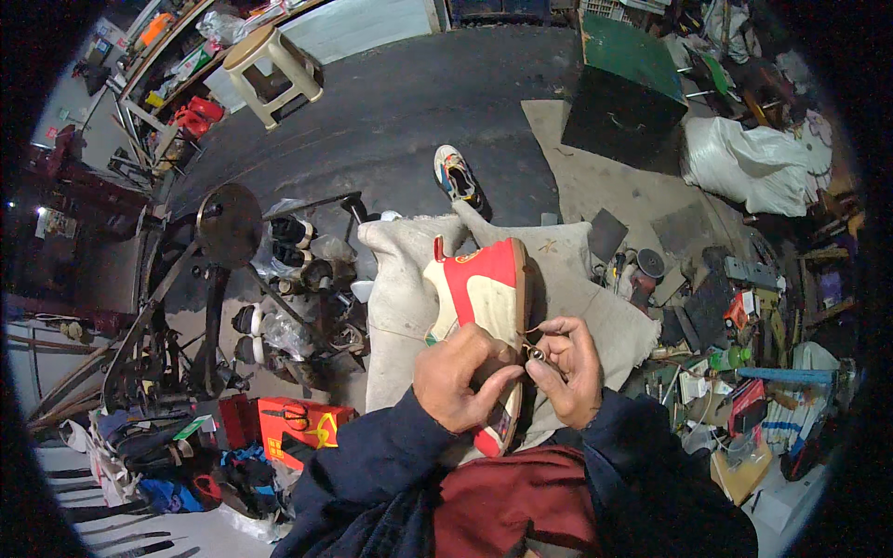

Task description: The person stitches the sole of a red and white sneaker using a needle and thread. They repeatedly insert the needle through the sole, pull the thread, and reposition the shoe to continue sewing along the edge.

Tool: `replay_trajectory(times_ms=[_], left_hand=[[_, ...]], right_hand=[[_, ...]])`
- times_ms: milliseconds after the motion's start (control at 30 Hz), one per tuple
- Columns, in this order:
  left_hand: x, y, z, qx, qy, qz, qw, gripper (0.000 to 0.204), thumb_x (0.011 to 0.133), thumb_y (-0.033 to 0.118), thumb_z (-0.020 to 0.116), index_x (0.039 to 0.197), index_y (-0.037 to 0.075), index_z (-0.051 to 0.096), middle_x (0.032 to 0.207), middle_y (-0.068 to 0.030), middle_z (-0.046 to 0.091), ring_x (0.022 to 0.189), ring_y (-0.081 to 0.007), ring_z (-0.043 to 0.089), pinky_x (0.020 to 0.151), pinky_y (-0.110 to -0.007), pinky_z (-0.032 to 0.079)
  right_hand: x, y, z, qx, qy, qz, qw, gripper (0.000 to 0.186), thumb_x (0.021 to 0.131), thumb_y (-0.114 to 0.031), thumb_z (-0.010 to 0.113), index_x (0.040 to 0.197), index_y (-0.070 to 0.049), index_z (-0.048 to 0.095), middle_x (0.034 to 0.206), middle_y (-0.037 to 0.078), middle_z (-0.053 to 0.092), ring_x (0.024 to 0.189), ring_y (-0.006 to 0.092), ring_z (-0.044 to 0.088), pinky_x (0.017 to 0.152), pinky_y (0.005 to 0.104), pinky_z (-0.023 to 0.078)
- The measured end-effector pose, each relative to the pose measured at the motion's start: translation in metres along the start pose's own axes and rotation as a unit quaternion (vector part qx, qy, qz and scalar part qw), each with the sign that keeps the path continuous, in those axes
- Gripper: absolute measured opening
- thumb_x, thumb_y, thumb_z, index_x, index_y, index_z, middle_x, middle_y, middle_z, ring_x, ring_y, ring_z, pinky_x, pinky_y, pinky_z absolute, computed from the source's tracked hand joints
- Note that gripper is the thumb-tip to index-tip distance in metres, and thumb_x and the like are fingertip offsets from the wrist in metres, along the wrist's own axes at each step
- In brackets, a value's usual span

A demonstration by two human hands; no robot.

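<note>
Laterally, the cream-and-red shoe point(493, 299) lies at 9 o'clock from the right hand point(571, 374), long axis running 12 to 6.
The left hand point(458, 379), nearer, overlaps the shoe, fingers curled; whether its grip holds anything cannot be told. The right grip, just beside the brown, rubber-like sole point(528, 293), is closed on a small rounded metallic piece point(537, 354). Shoe panels look smooth; beneath lies coarse, creased, pale cloth point(402, 284).

Now the left hand point(465, 377) is curling over the cream-and-red shoe point(498, 302) at six o'clock; the right hand point(566, 372), at four, is pinching a small round thing point(537, 354). The sole is facing three o'clock. Pale cloth point(400, 312) is lying underneath. A stool point(263, 46) is standing near eleven, a white sack point(758, 163) slumping around two.
</note>
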State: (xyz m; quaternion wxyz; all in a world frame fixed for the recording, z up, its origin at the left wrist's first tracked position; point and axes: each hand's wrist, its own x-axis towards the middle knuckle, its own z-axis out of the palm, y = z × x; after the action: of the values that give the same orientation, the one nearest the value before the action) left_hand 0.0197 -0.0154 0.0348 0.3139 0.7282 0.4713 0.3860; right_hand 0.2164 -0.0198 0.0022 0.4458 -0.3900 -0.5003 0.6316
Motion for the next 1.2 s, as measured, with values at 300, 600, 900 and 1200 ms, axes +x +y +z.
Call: replay_trajectory(times_ms=[300, 600, 900, 1200], left_hand=[[-0.006, -0.011, 0.005, 0.014, 0.022, 0.015, 1.000, 0.015, 0.079, 0.005, 0.078, 0.085, 0.004, 0.064, 0.080, -0.0097, 0.062, 0.068, -0.0229, 0.061, 0.061, -0.032, 0.047], [-0.006, -0.013, 0.006, -0.006, 0.023, 0.005, 1.000, 0.015, 0.079, 0.004, 0.076, 0.084, 0.003, 0.063, 0.080, -0.0096, 0.061, 0.069, -0.0237, 0.060, 0.062, -0.032, 0.047], [-0.005, -0.011, 0.005, -0.011, 0.027, 0.005, 1.000, 0.020, 0.075, 0.005, 0.079, 0.086, 0.003, 0.062, 0.080, -0.0117, 0.060, 0.070, -0.0288, 0.061, 0.062, -0.035, 0.048], [-0.004, -0.012, 0.006, -0.007, 0.030, 0.008, 1.000, 0.019, 0.076, 0.004, 0.078, 0.086, 0.004, 0.062, 0.081, -0.0102, 0.061, 0.070, -0.0258, 0.060, 0.062, -0.033, 0.047]], right_hand=[[0.004, -0.021, -0.033, -0.231, -0.108, 0.090, 0.963, 0.015, 0.097, -0.014, 0.063, 0.096, 0.000, 0.060, 0.079, 0.008, 0.065, 0.074, 0.0137, 0.063, 0.065, 0.0316, 0.049], [0.001, -0.035, -0.058, -0.285, -0.174, 0.135, 0.933, 0.017, 0.094, -0.019, 0.066, 0.096, -0.002, 0.062, 0.075, 0.016, 0.065, 0.067, 0.0232, 0.066, 0.063, 0.0366, 0.049], [0.002, -0.025, -0.044, -0.334, -0.060, 0.051, 0.939, 0.017, 0.093, -0.021, 0.067, 0.097, -0.004, 0.064, 0.074, 0.013, 0.065, 0.064, 0.0211, 0.064, 0.061, 0.0349, 0.048], [0.005, -0.027, -0.024, -0.100, -0.058, -0.028, 0.993, 0.016, 0.095, -0.013, 0.064, 0.106, -0.002, 0.062, 0.078, 0.006, 0.066, 0.069, 0.0121, 0.061, 0.064, 0.0270, 0.047]])
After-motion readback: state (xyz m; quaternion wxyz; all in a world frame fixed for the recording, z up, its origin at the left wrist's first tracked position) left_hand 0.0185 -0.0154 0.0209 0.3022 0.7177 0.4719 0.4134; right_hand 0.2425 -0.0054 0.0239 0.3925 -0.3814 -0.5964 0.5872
